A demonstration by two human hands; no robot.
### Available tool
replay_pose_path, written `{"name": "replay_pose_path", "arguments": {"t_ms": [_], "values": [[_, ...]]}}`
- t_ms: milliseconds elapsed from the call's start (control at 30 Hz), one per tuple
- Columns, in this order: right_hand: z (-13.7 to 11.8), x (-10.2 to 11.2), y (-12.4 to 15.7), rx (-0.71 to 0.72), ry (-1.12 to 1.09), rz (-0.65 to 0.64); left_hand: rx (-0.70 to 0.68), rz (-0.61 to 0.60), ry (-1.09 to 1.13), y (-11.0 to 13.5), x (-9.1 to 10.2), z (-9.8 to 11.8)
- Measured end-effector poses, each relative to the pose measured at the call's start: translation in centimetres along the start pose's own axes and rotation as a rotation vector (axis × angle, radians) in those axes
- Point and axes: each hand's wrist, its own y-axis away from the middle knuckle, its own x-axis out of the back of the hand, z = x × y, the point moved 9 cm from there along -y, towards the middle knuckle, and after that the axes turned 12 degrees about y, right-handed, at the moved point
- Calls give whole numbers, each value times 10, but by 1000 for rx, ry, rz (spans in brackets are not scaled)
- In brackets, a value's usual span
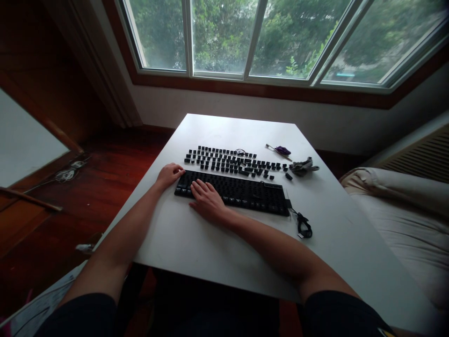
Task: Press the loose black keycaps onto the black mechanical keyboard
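Note:
A black keyboard (242,193) lies at a slant on the white table, its upper keys apparently without caps while the front row has them. My left hand (170,175) is at its far left corner, fingers bent and closed against the edge. Flat over the keyboard's left part rests my right hand (207,200), fingers spread and touching the keys; it hides what is beneath. Behind the keyboard, several loose black keycaps (224,161) lie in rows. A coiled black cable (304,227) is beside its right end.
A purple-handled tool (282,150) and a crumpled grey glove or cloth (304,167) lie toward the table's right side. The white table (210,248) stands before a window (220,37). A pale padded seat (403,220) is to the right, and a white cable (66,174) lies on the floor.

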Motion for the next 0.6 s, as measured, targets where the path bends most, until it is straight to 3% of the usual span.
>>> {"name": "replay_pose_path", "arguments": {"t_ms": [600], "values": [[16,1,-1,-9,-12,50,-24,-18,16,0,-3,2]]}}
